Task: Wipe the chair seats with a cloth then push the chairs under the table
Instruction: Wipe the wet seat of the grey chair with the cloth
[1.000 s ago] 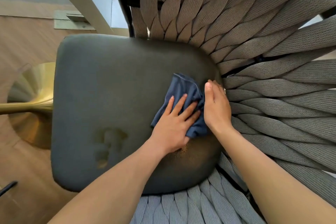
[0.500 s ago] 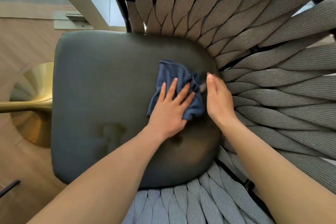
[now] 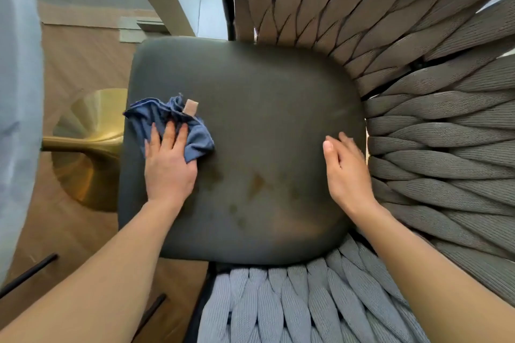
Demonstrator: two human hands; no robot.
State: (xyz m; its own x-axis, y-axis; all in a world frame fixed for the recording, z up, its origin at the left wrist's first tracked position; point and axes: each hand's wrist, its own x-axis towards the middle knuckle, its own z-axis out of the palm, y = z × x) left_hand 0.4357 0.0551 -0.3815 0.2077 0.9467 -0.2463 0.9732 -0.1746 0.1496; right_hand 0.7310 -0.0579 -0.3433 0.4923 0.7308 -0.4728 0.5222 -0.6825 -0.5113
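A dark grey padded chair seat (image 3: 259, 97) fills the middle of the view, with brownish smudges near its centre. A crumpled blue cloth (image 3: 167, 117) with a small tan label lies at the seat's left edge. My left hand (image 3: 168, 164) presses flat on the cloth, fingers spread over it. My right hand (image 3: 345, 172) rests on the seat's right side beside the woven backrest, fingers together, holding nothing.
Thick woven grey rope straps (image 3: 432, 133) wrap the chair's back and right side. A brass table base (image 3: 86, 147) stands on the wood floor left of the seat. The pale table edge (image 3: 16, 120) runs down the far left. Black chair legs (image 3: 28, 273) show at lower left.
My left hand has swept the cloth from the seat's right side across to its left edge. My right hand has stayed at the right side, apart from the cloth now.
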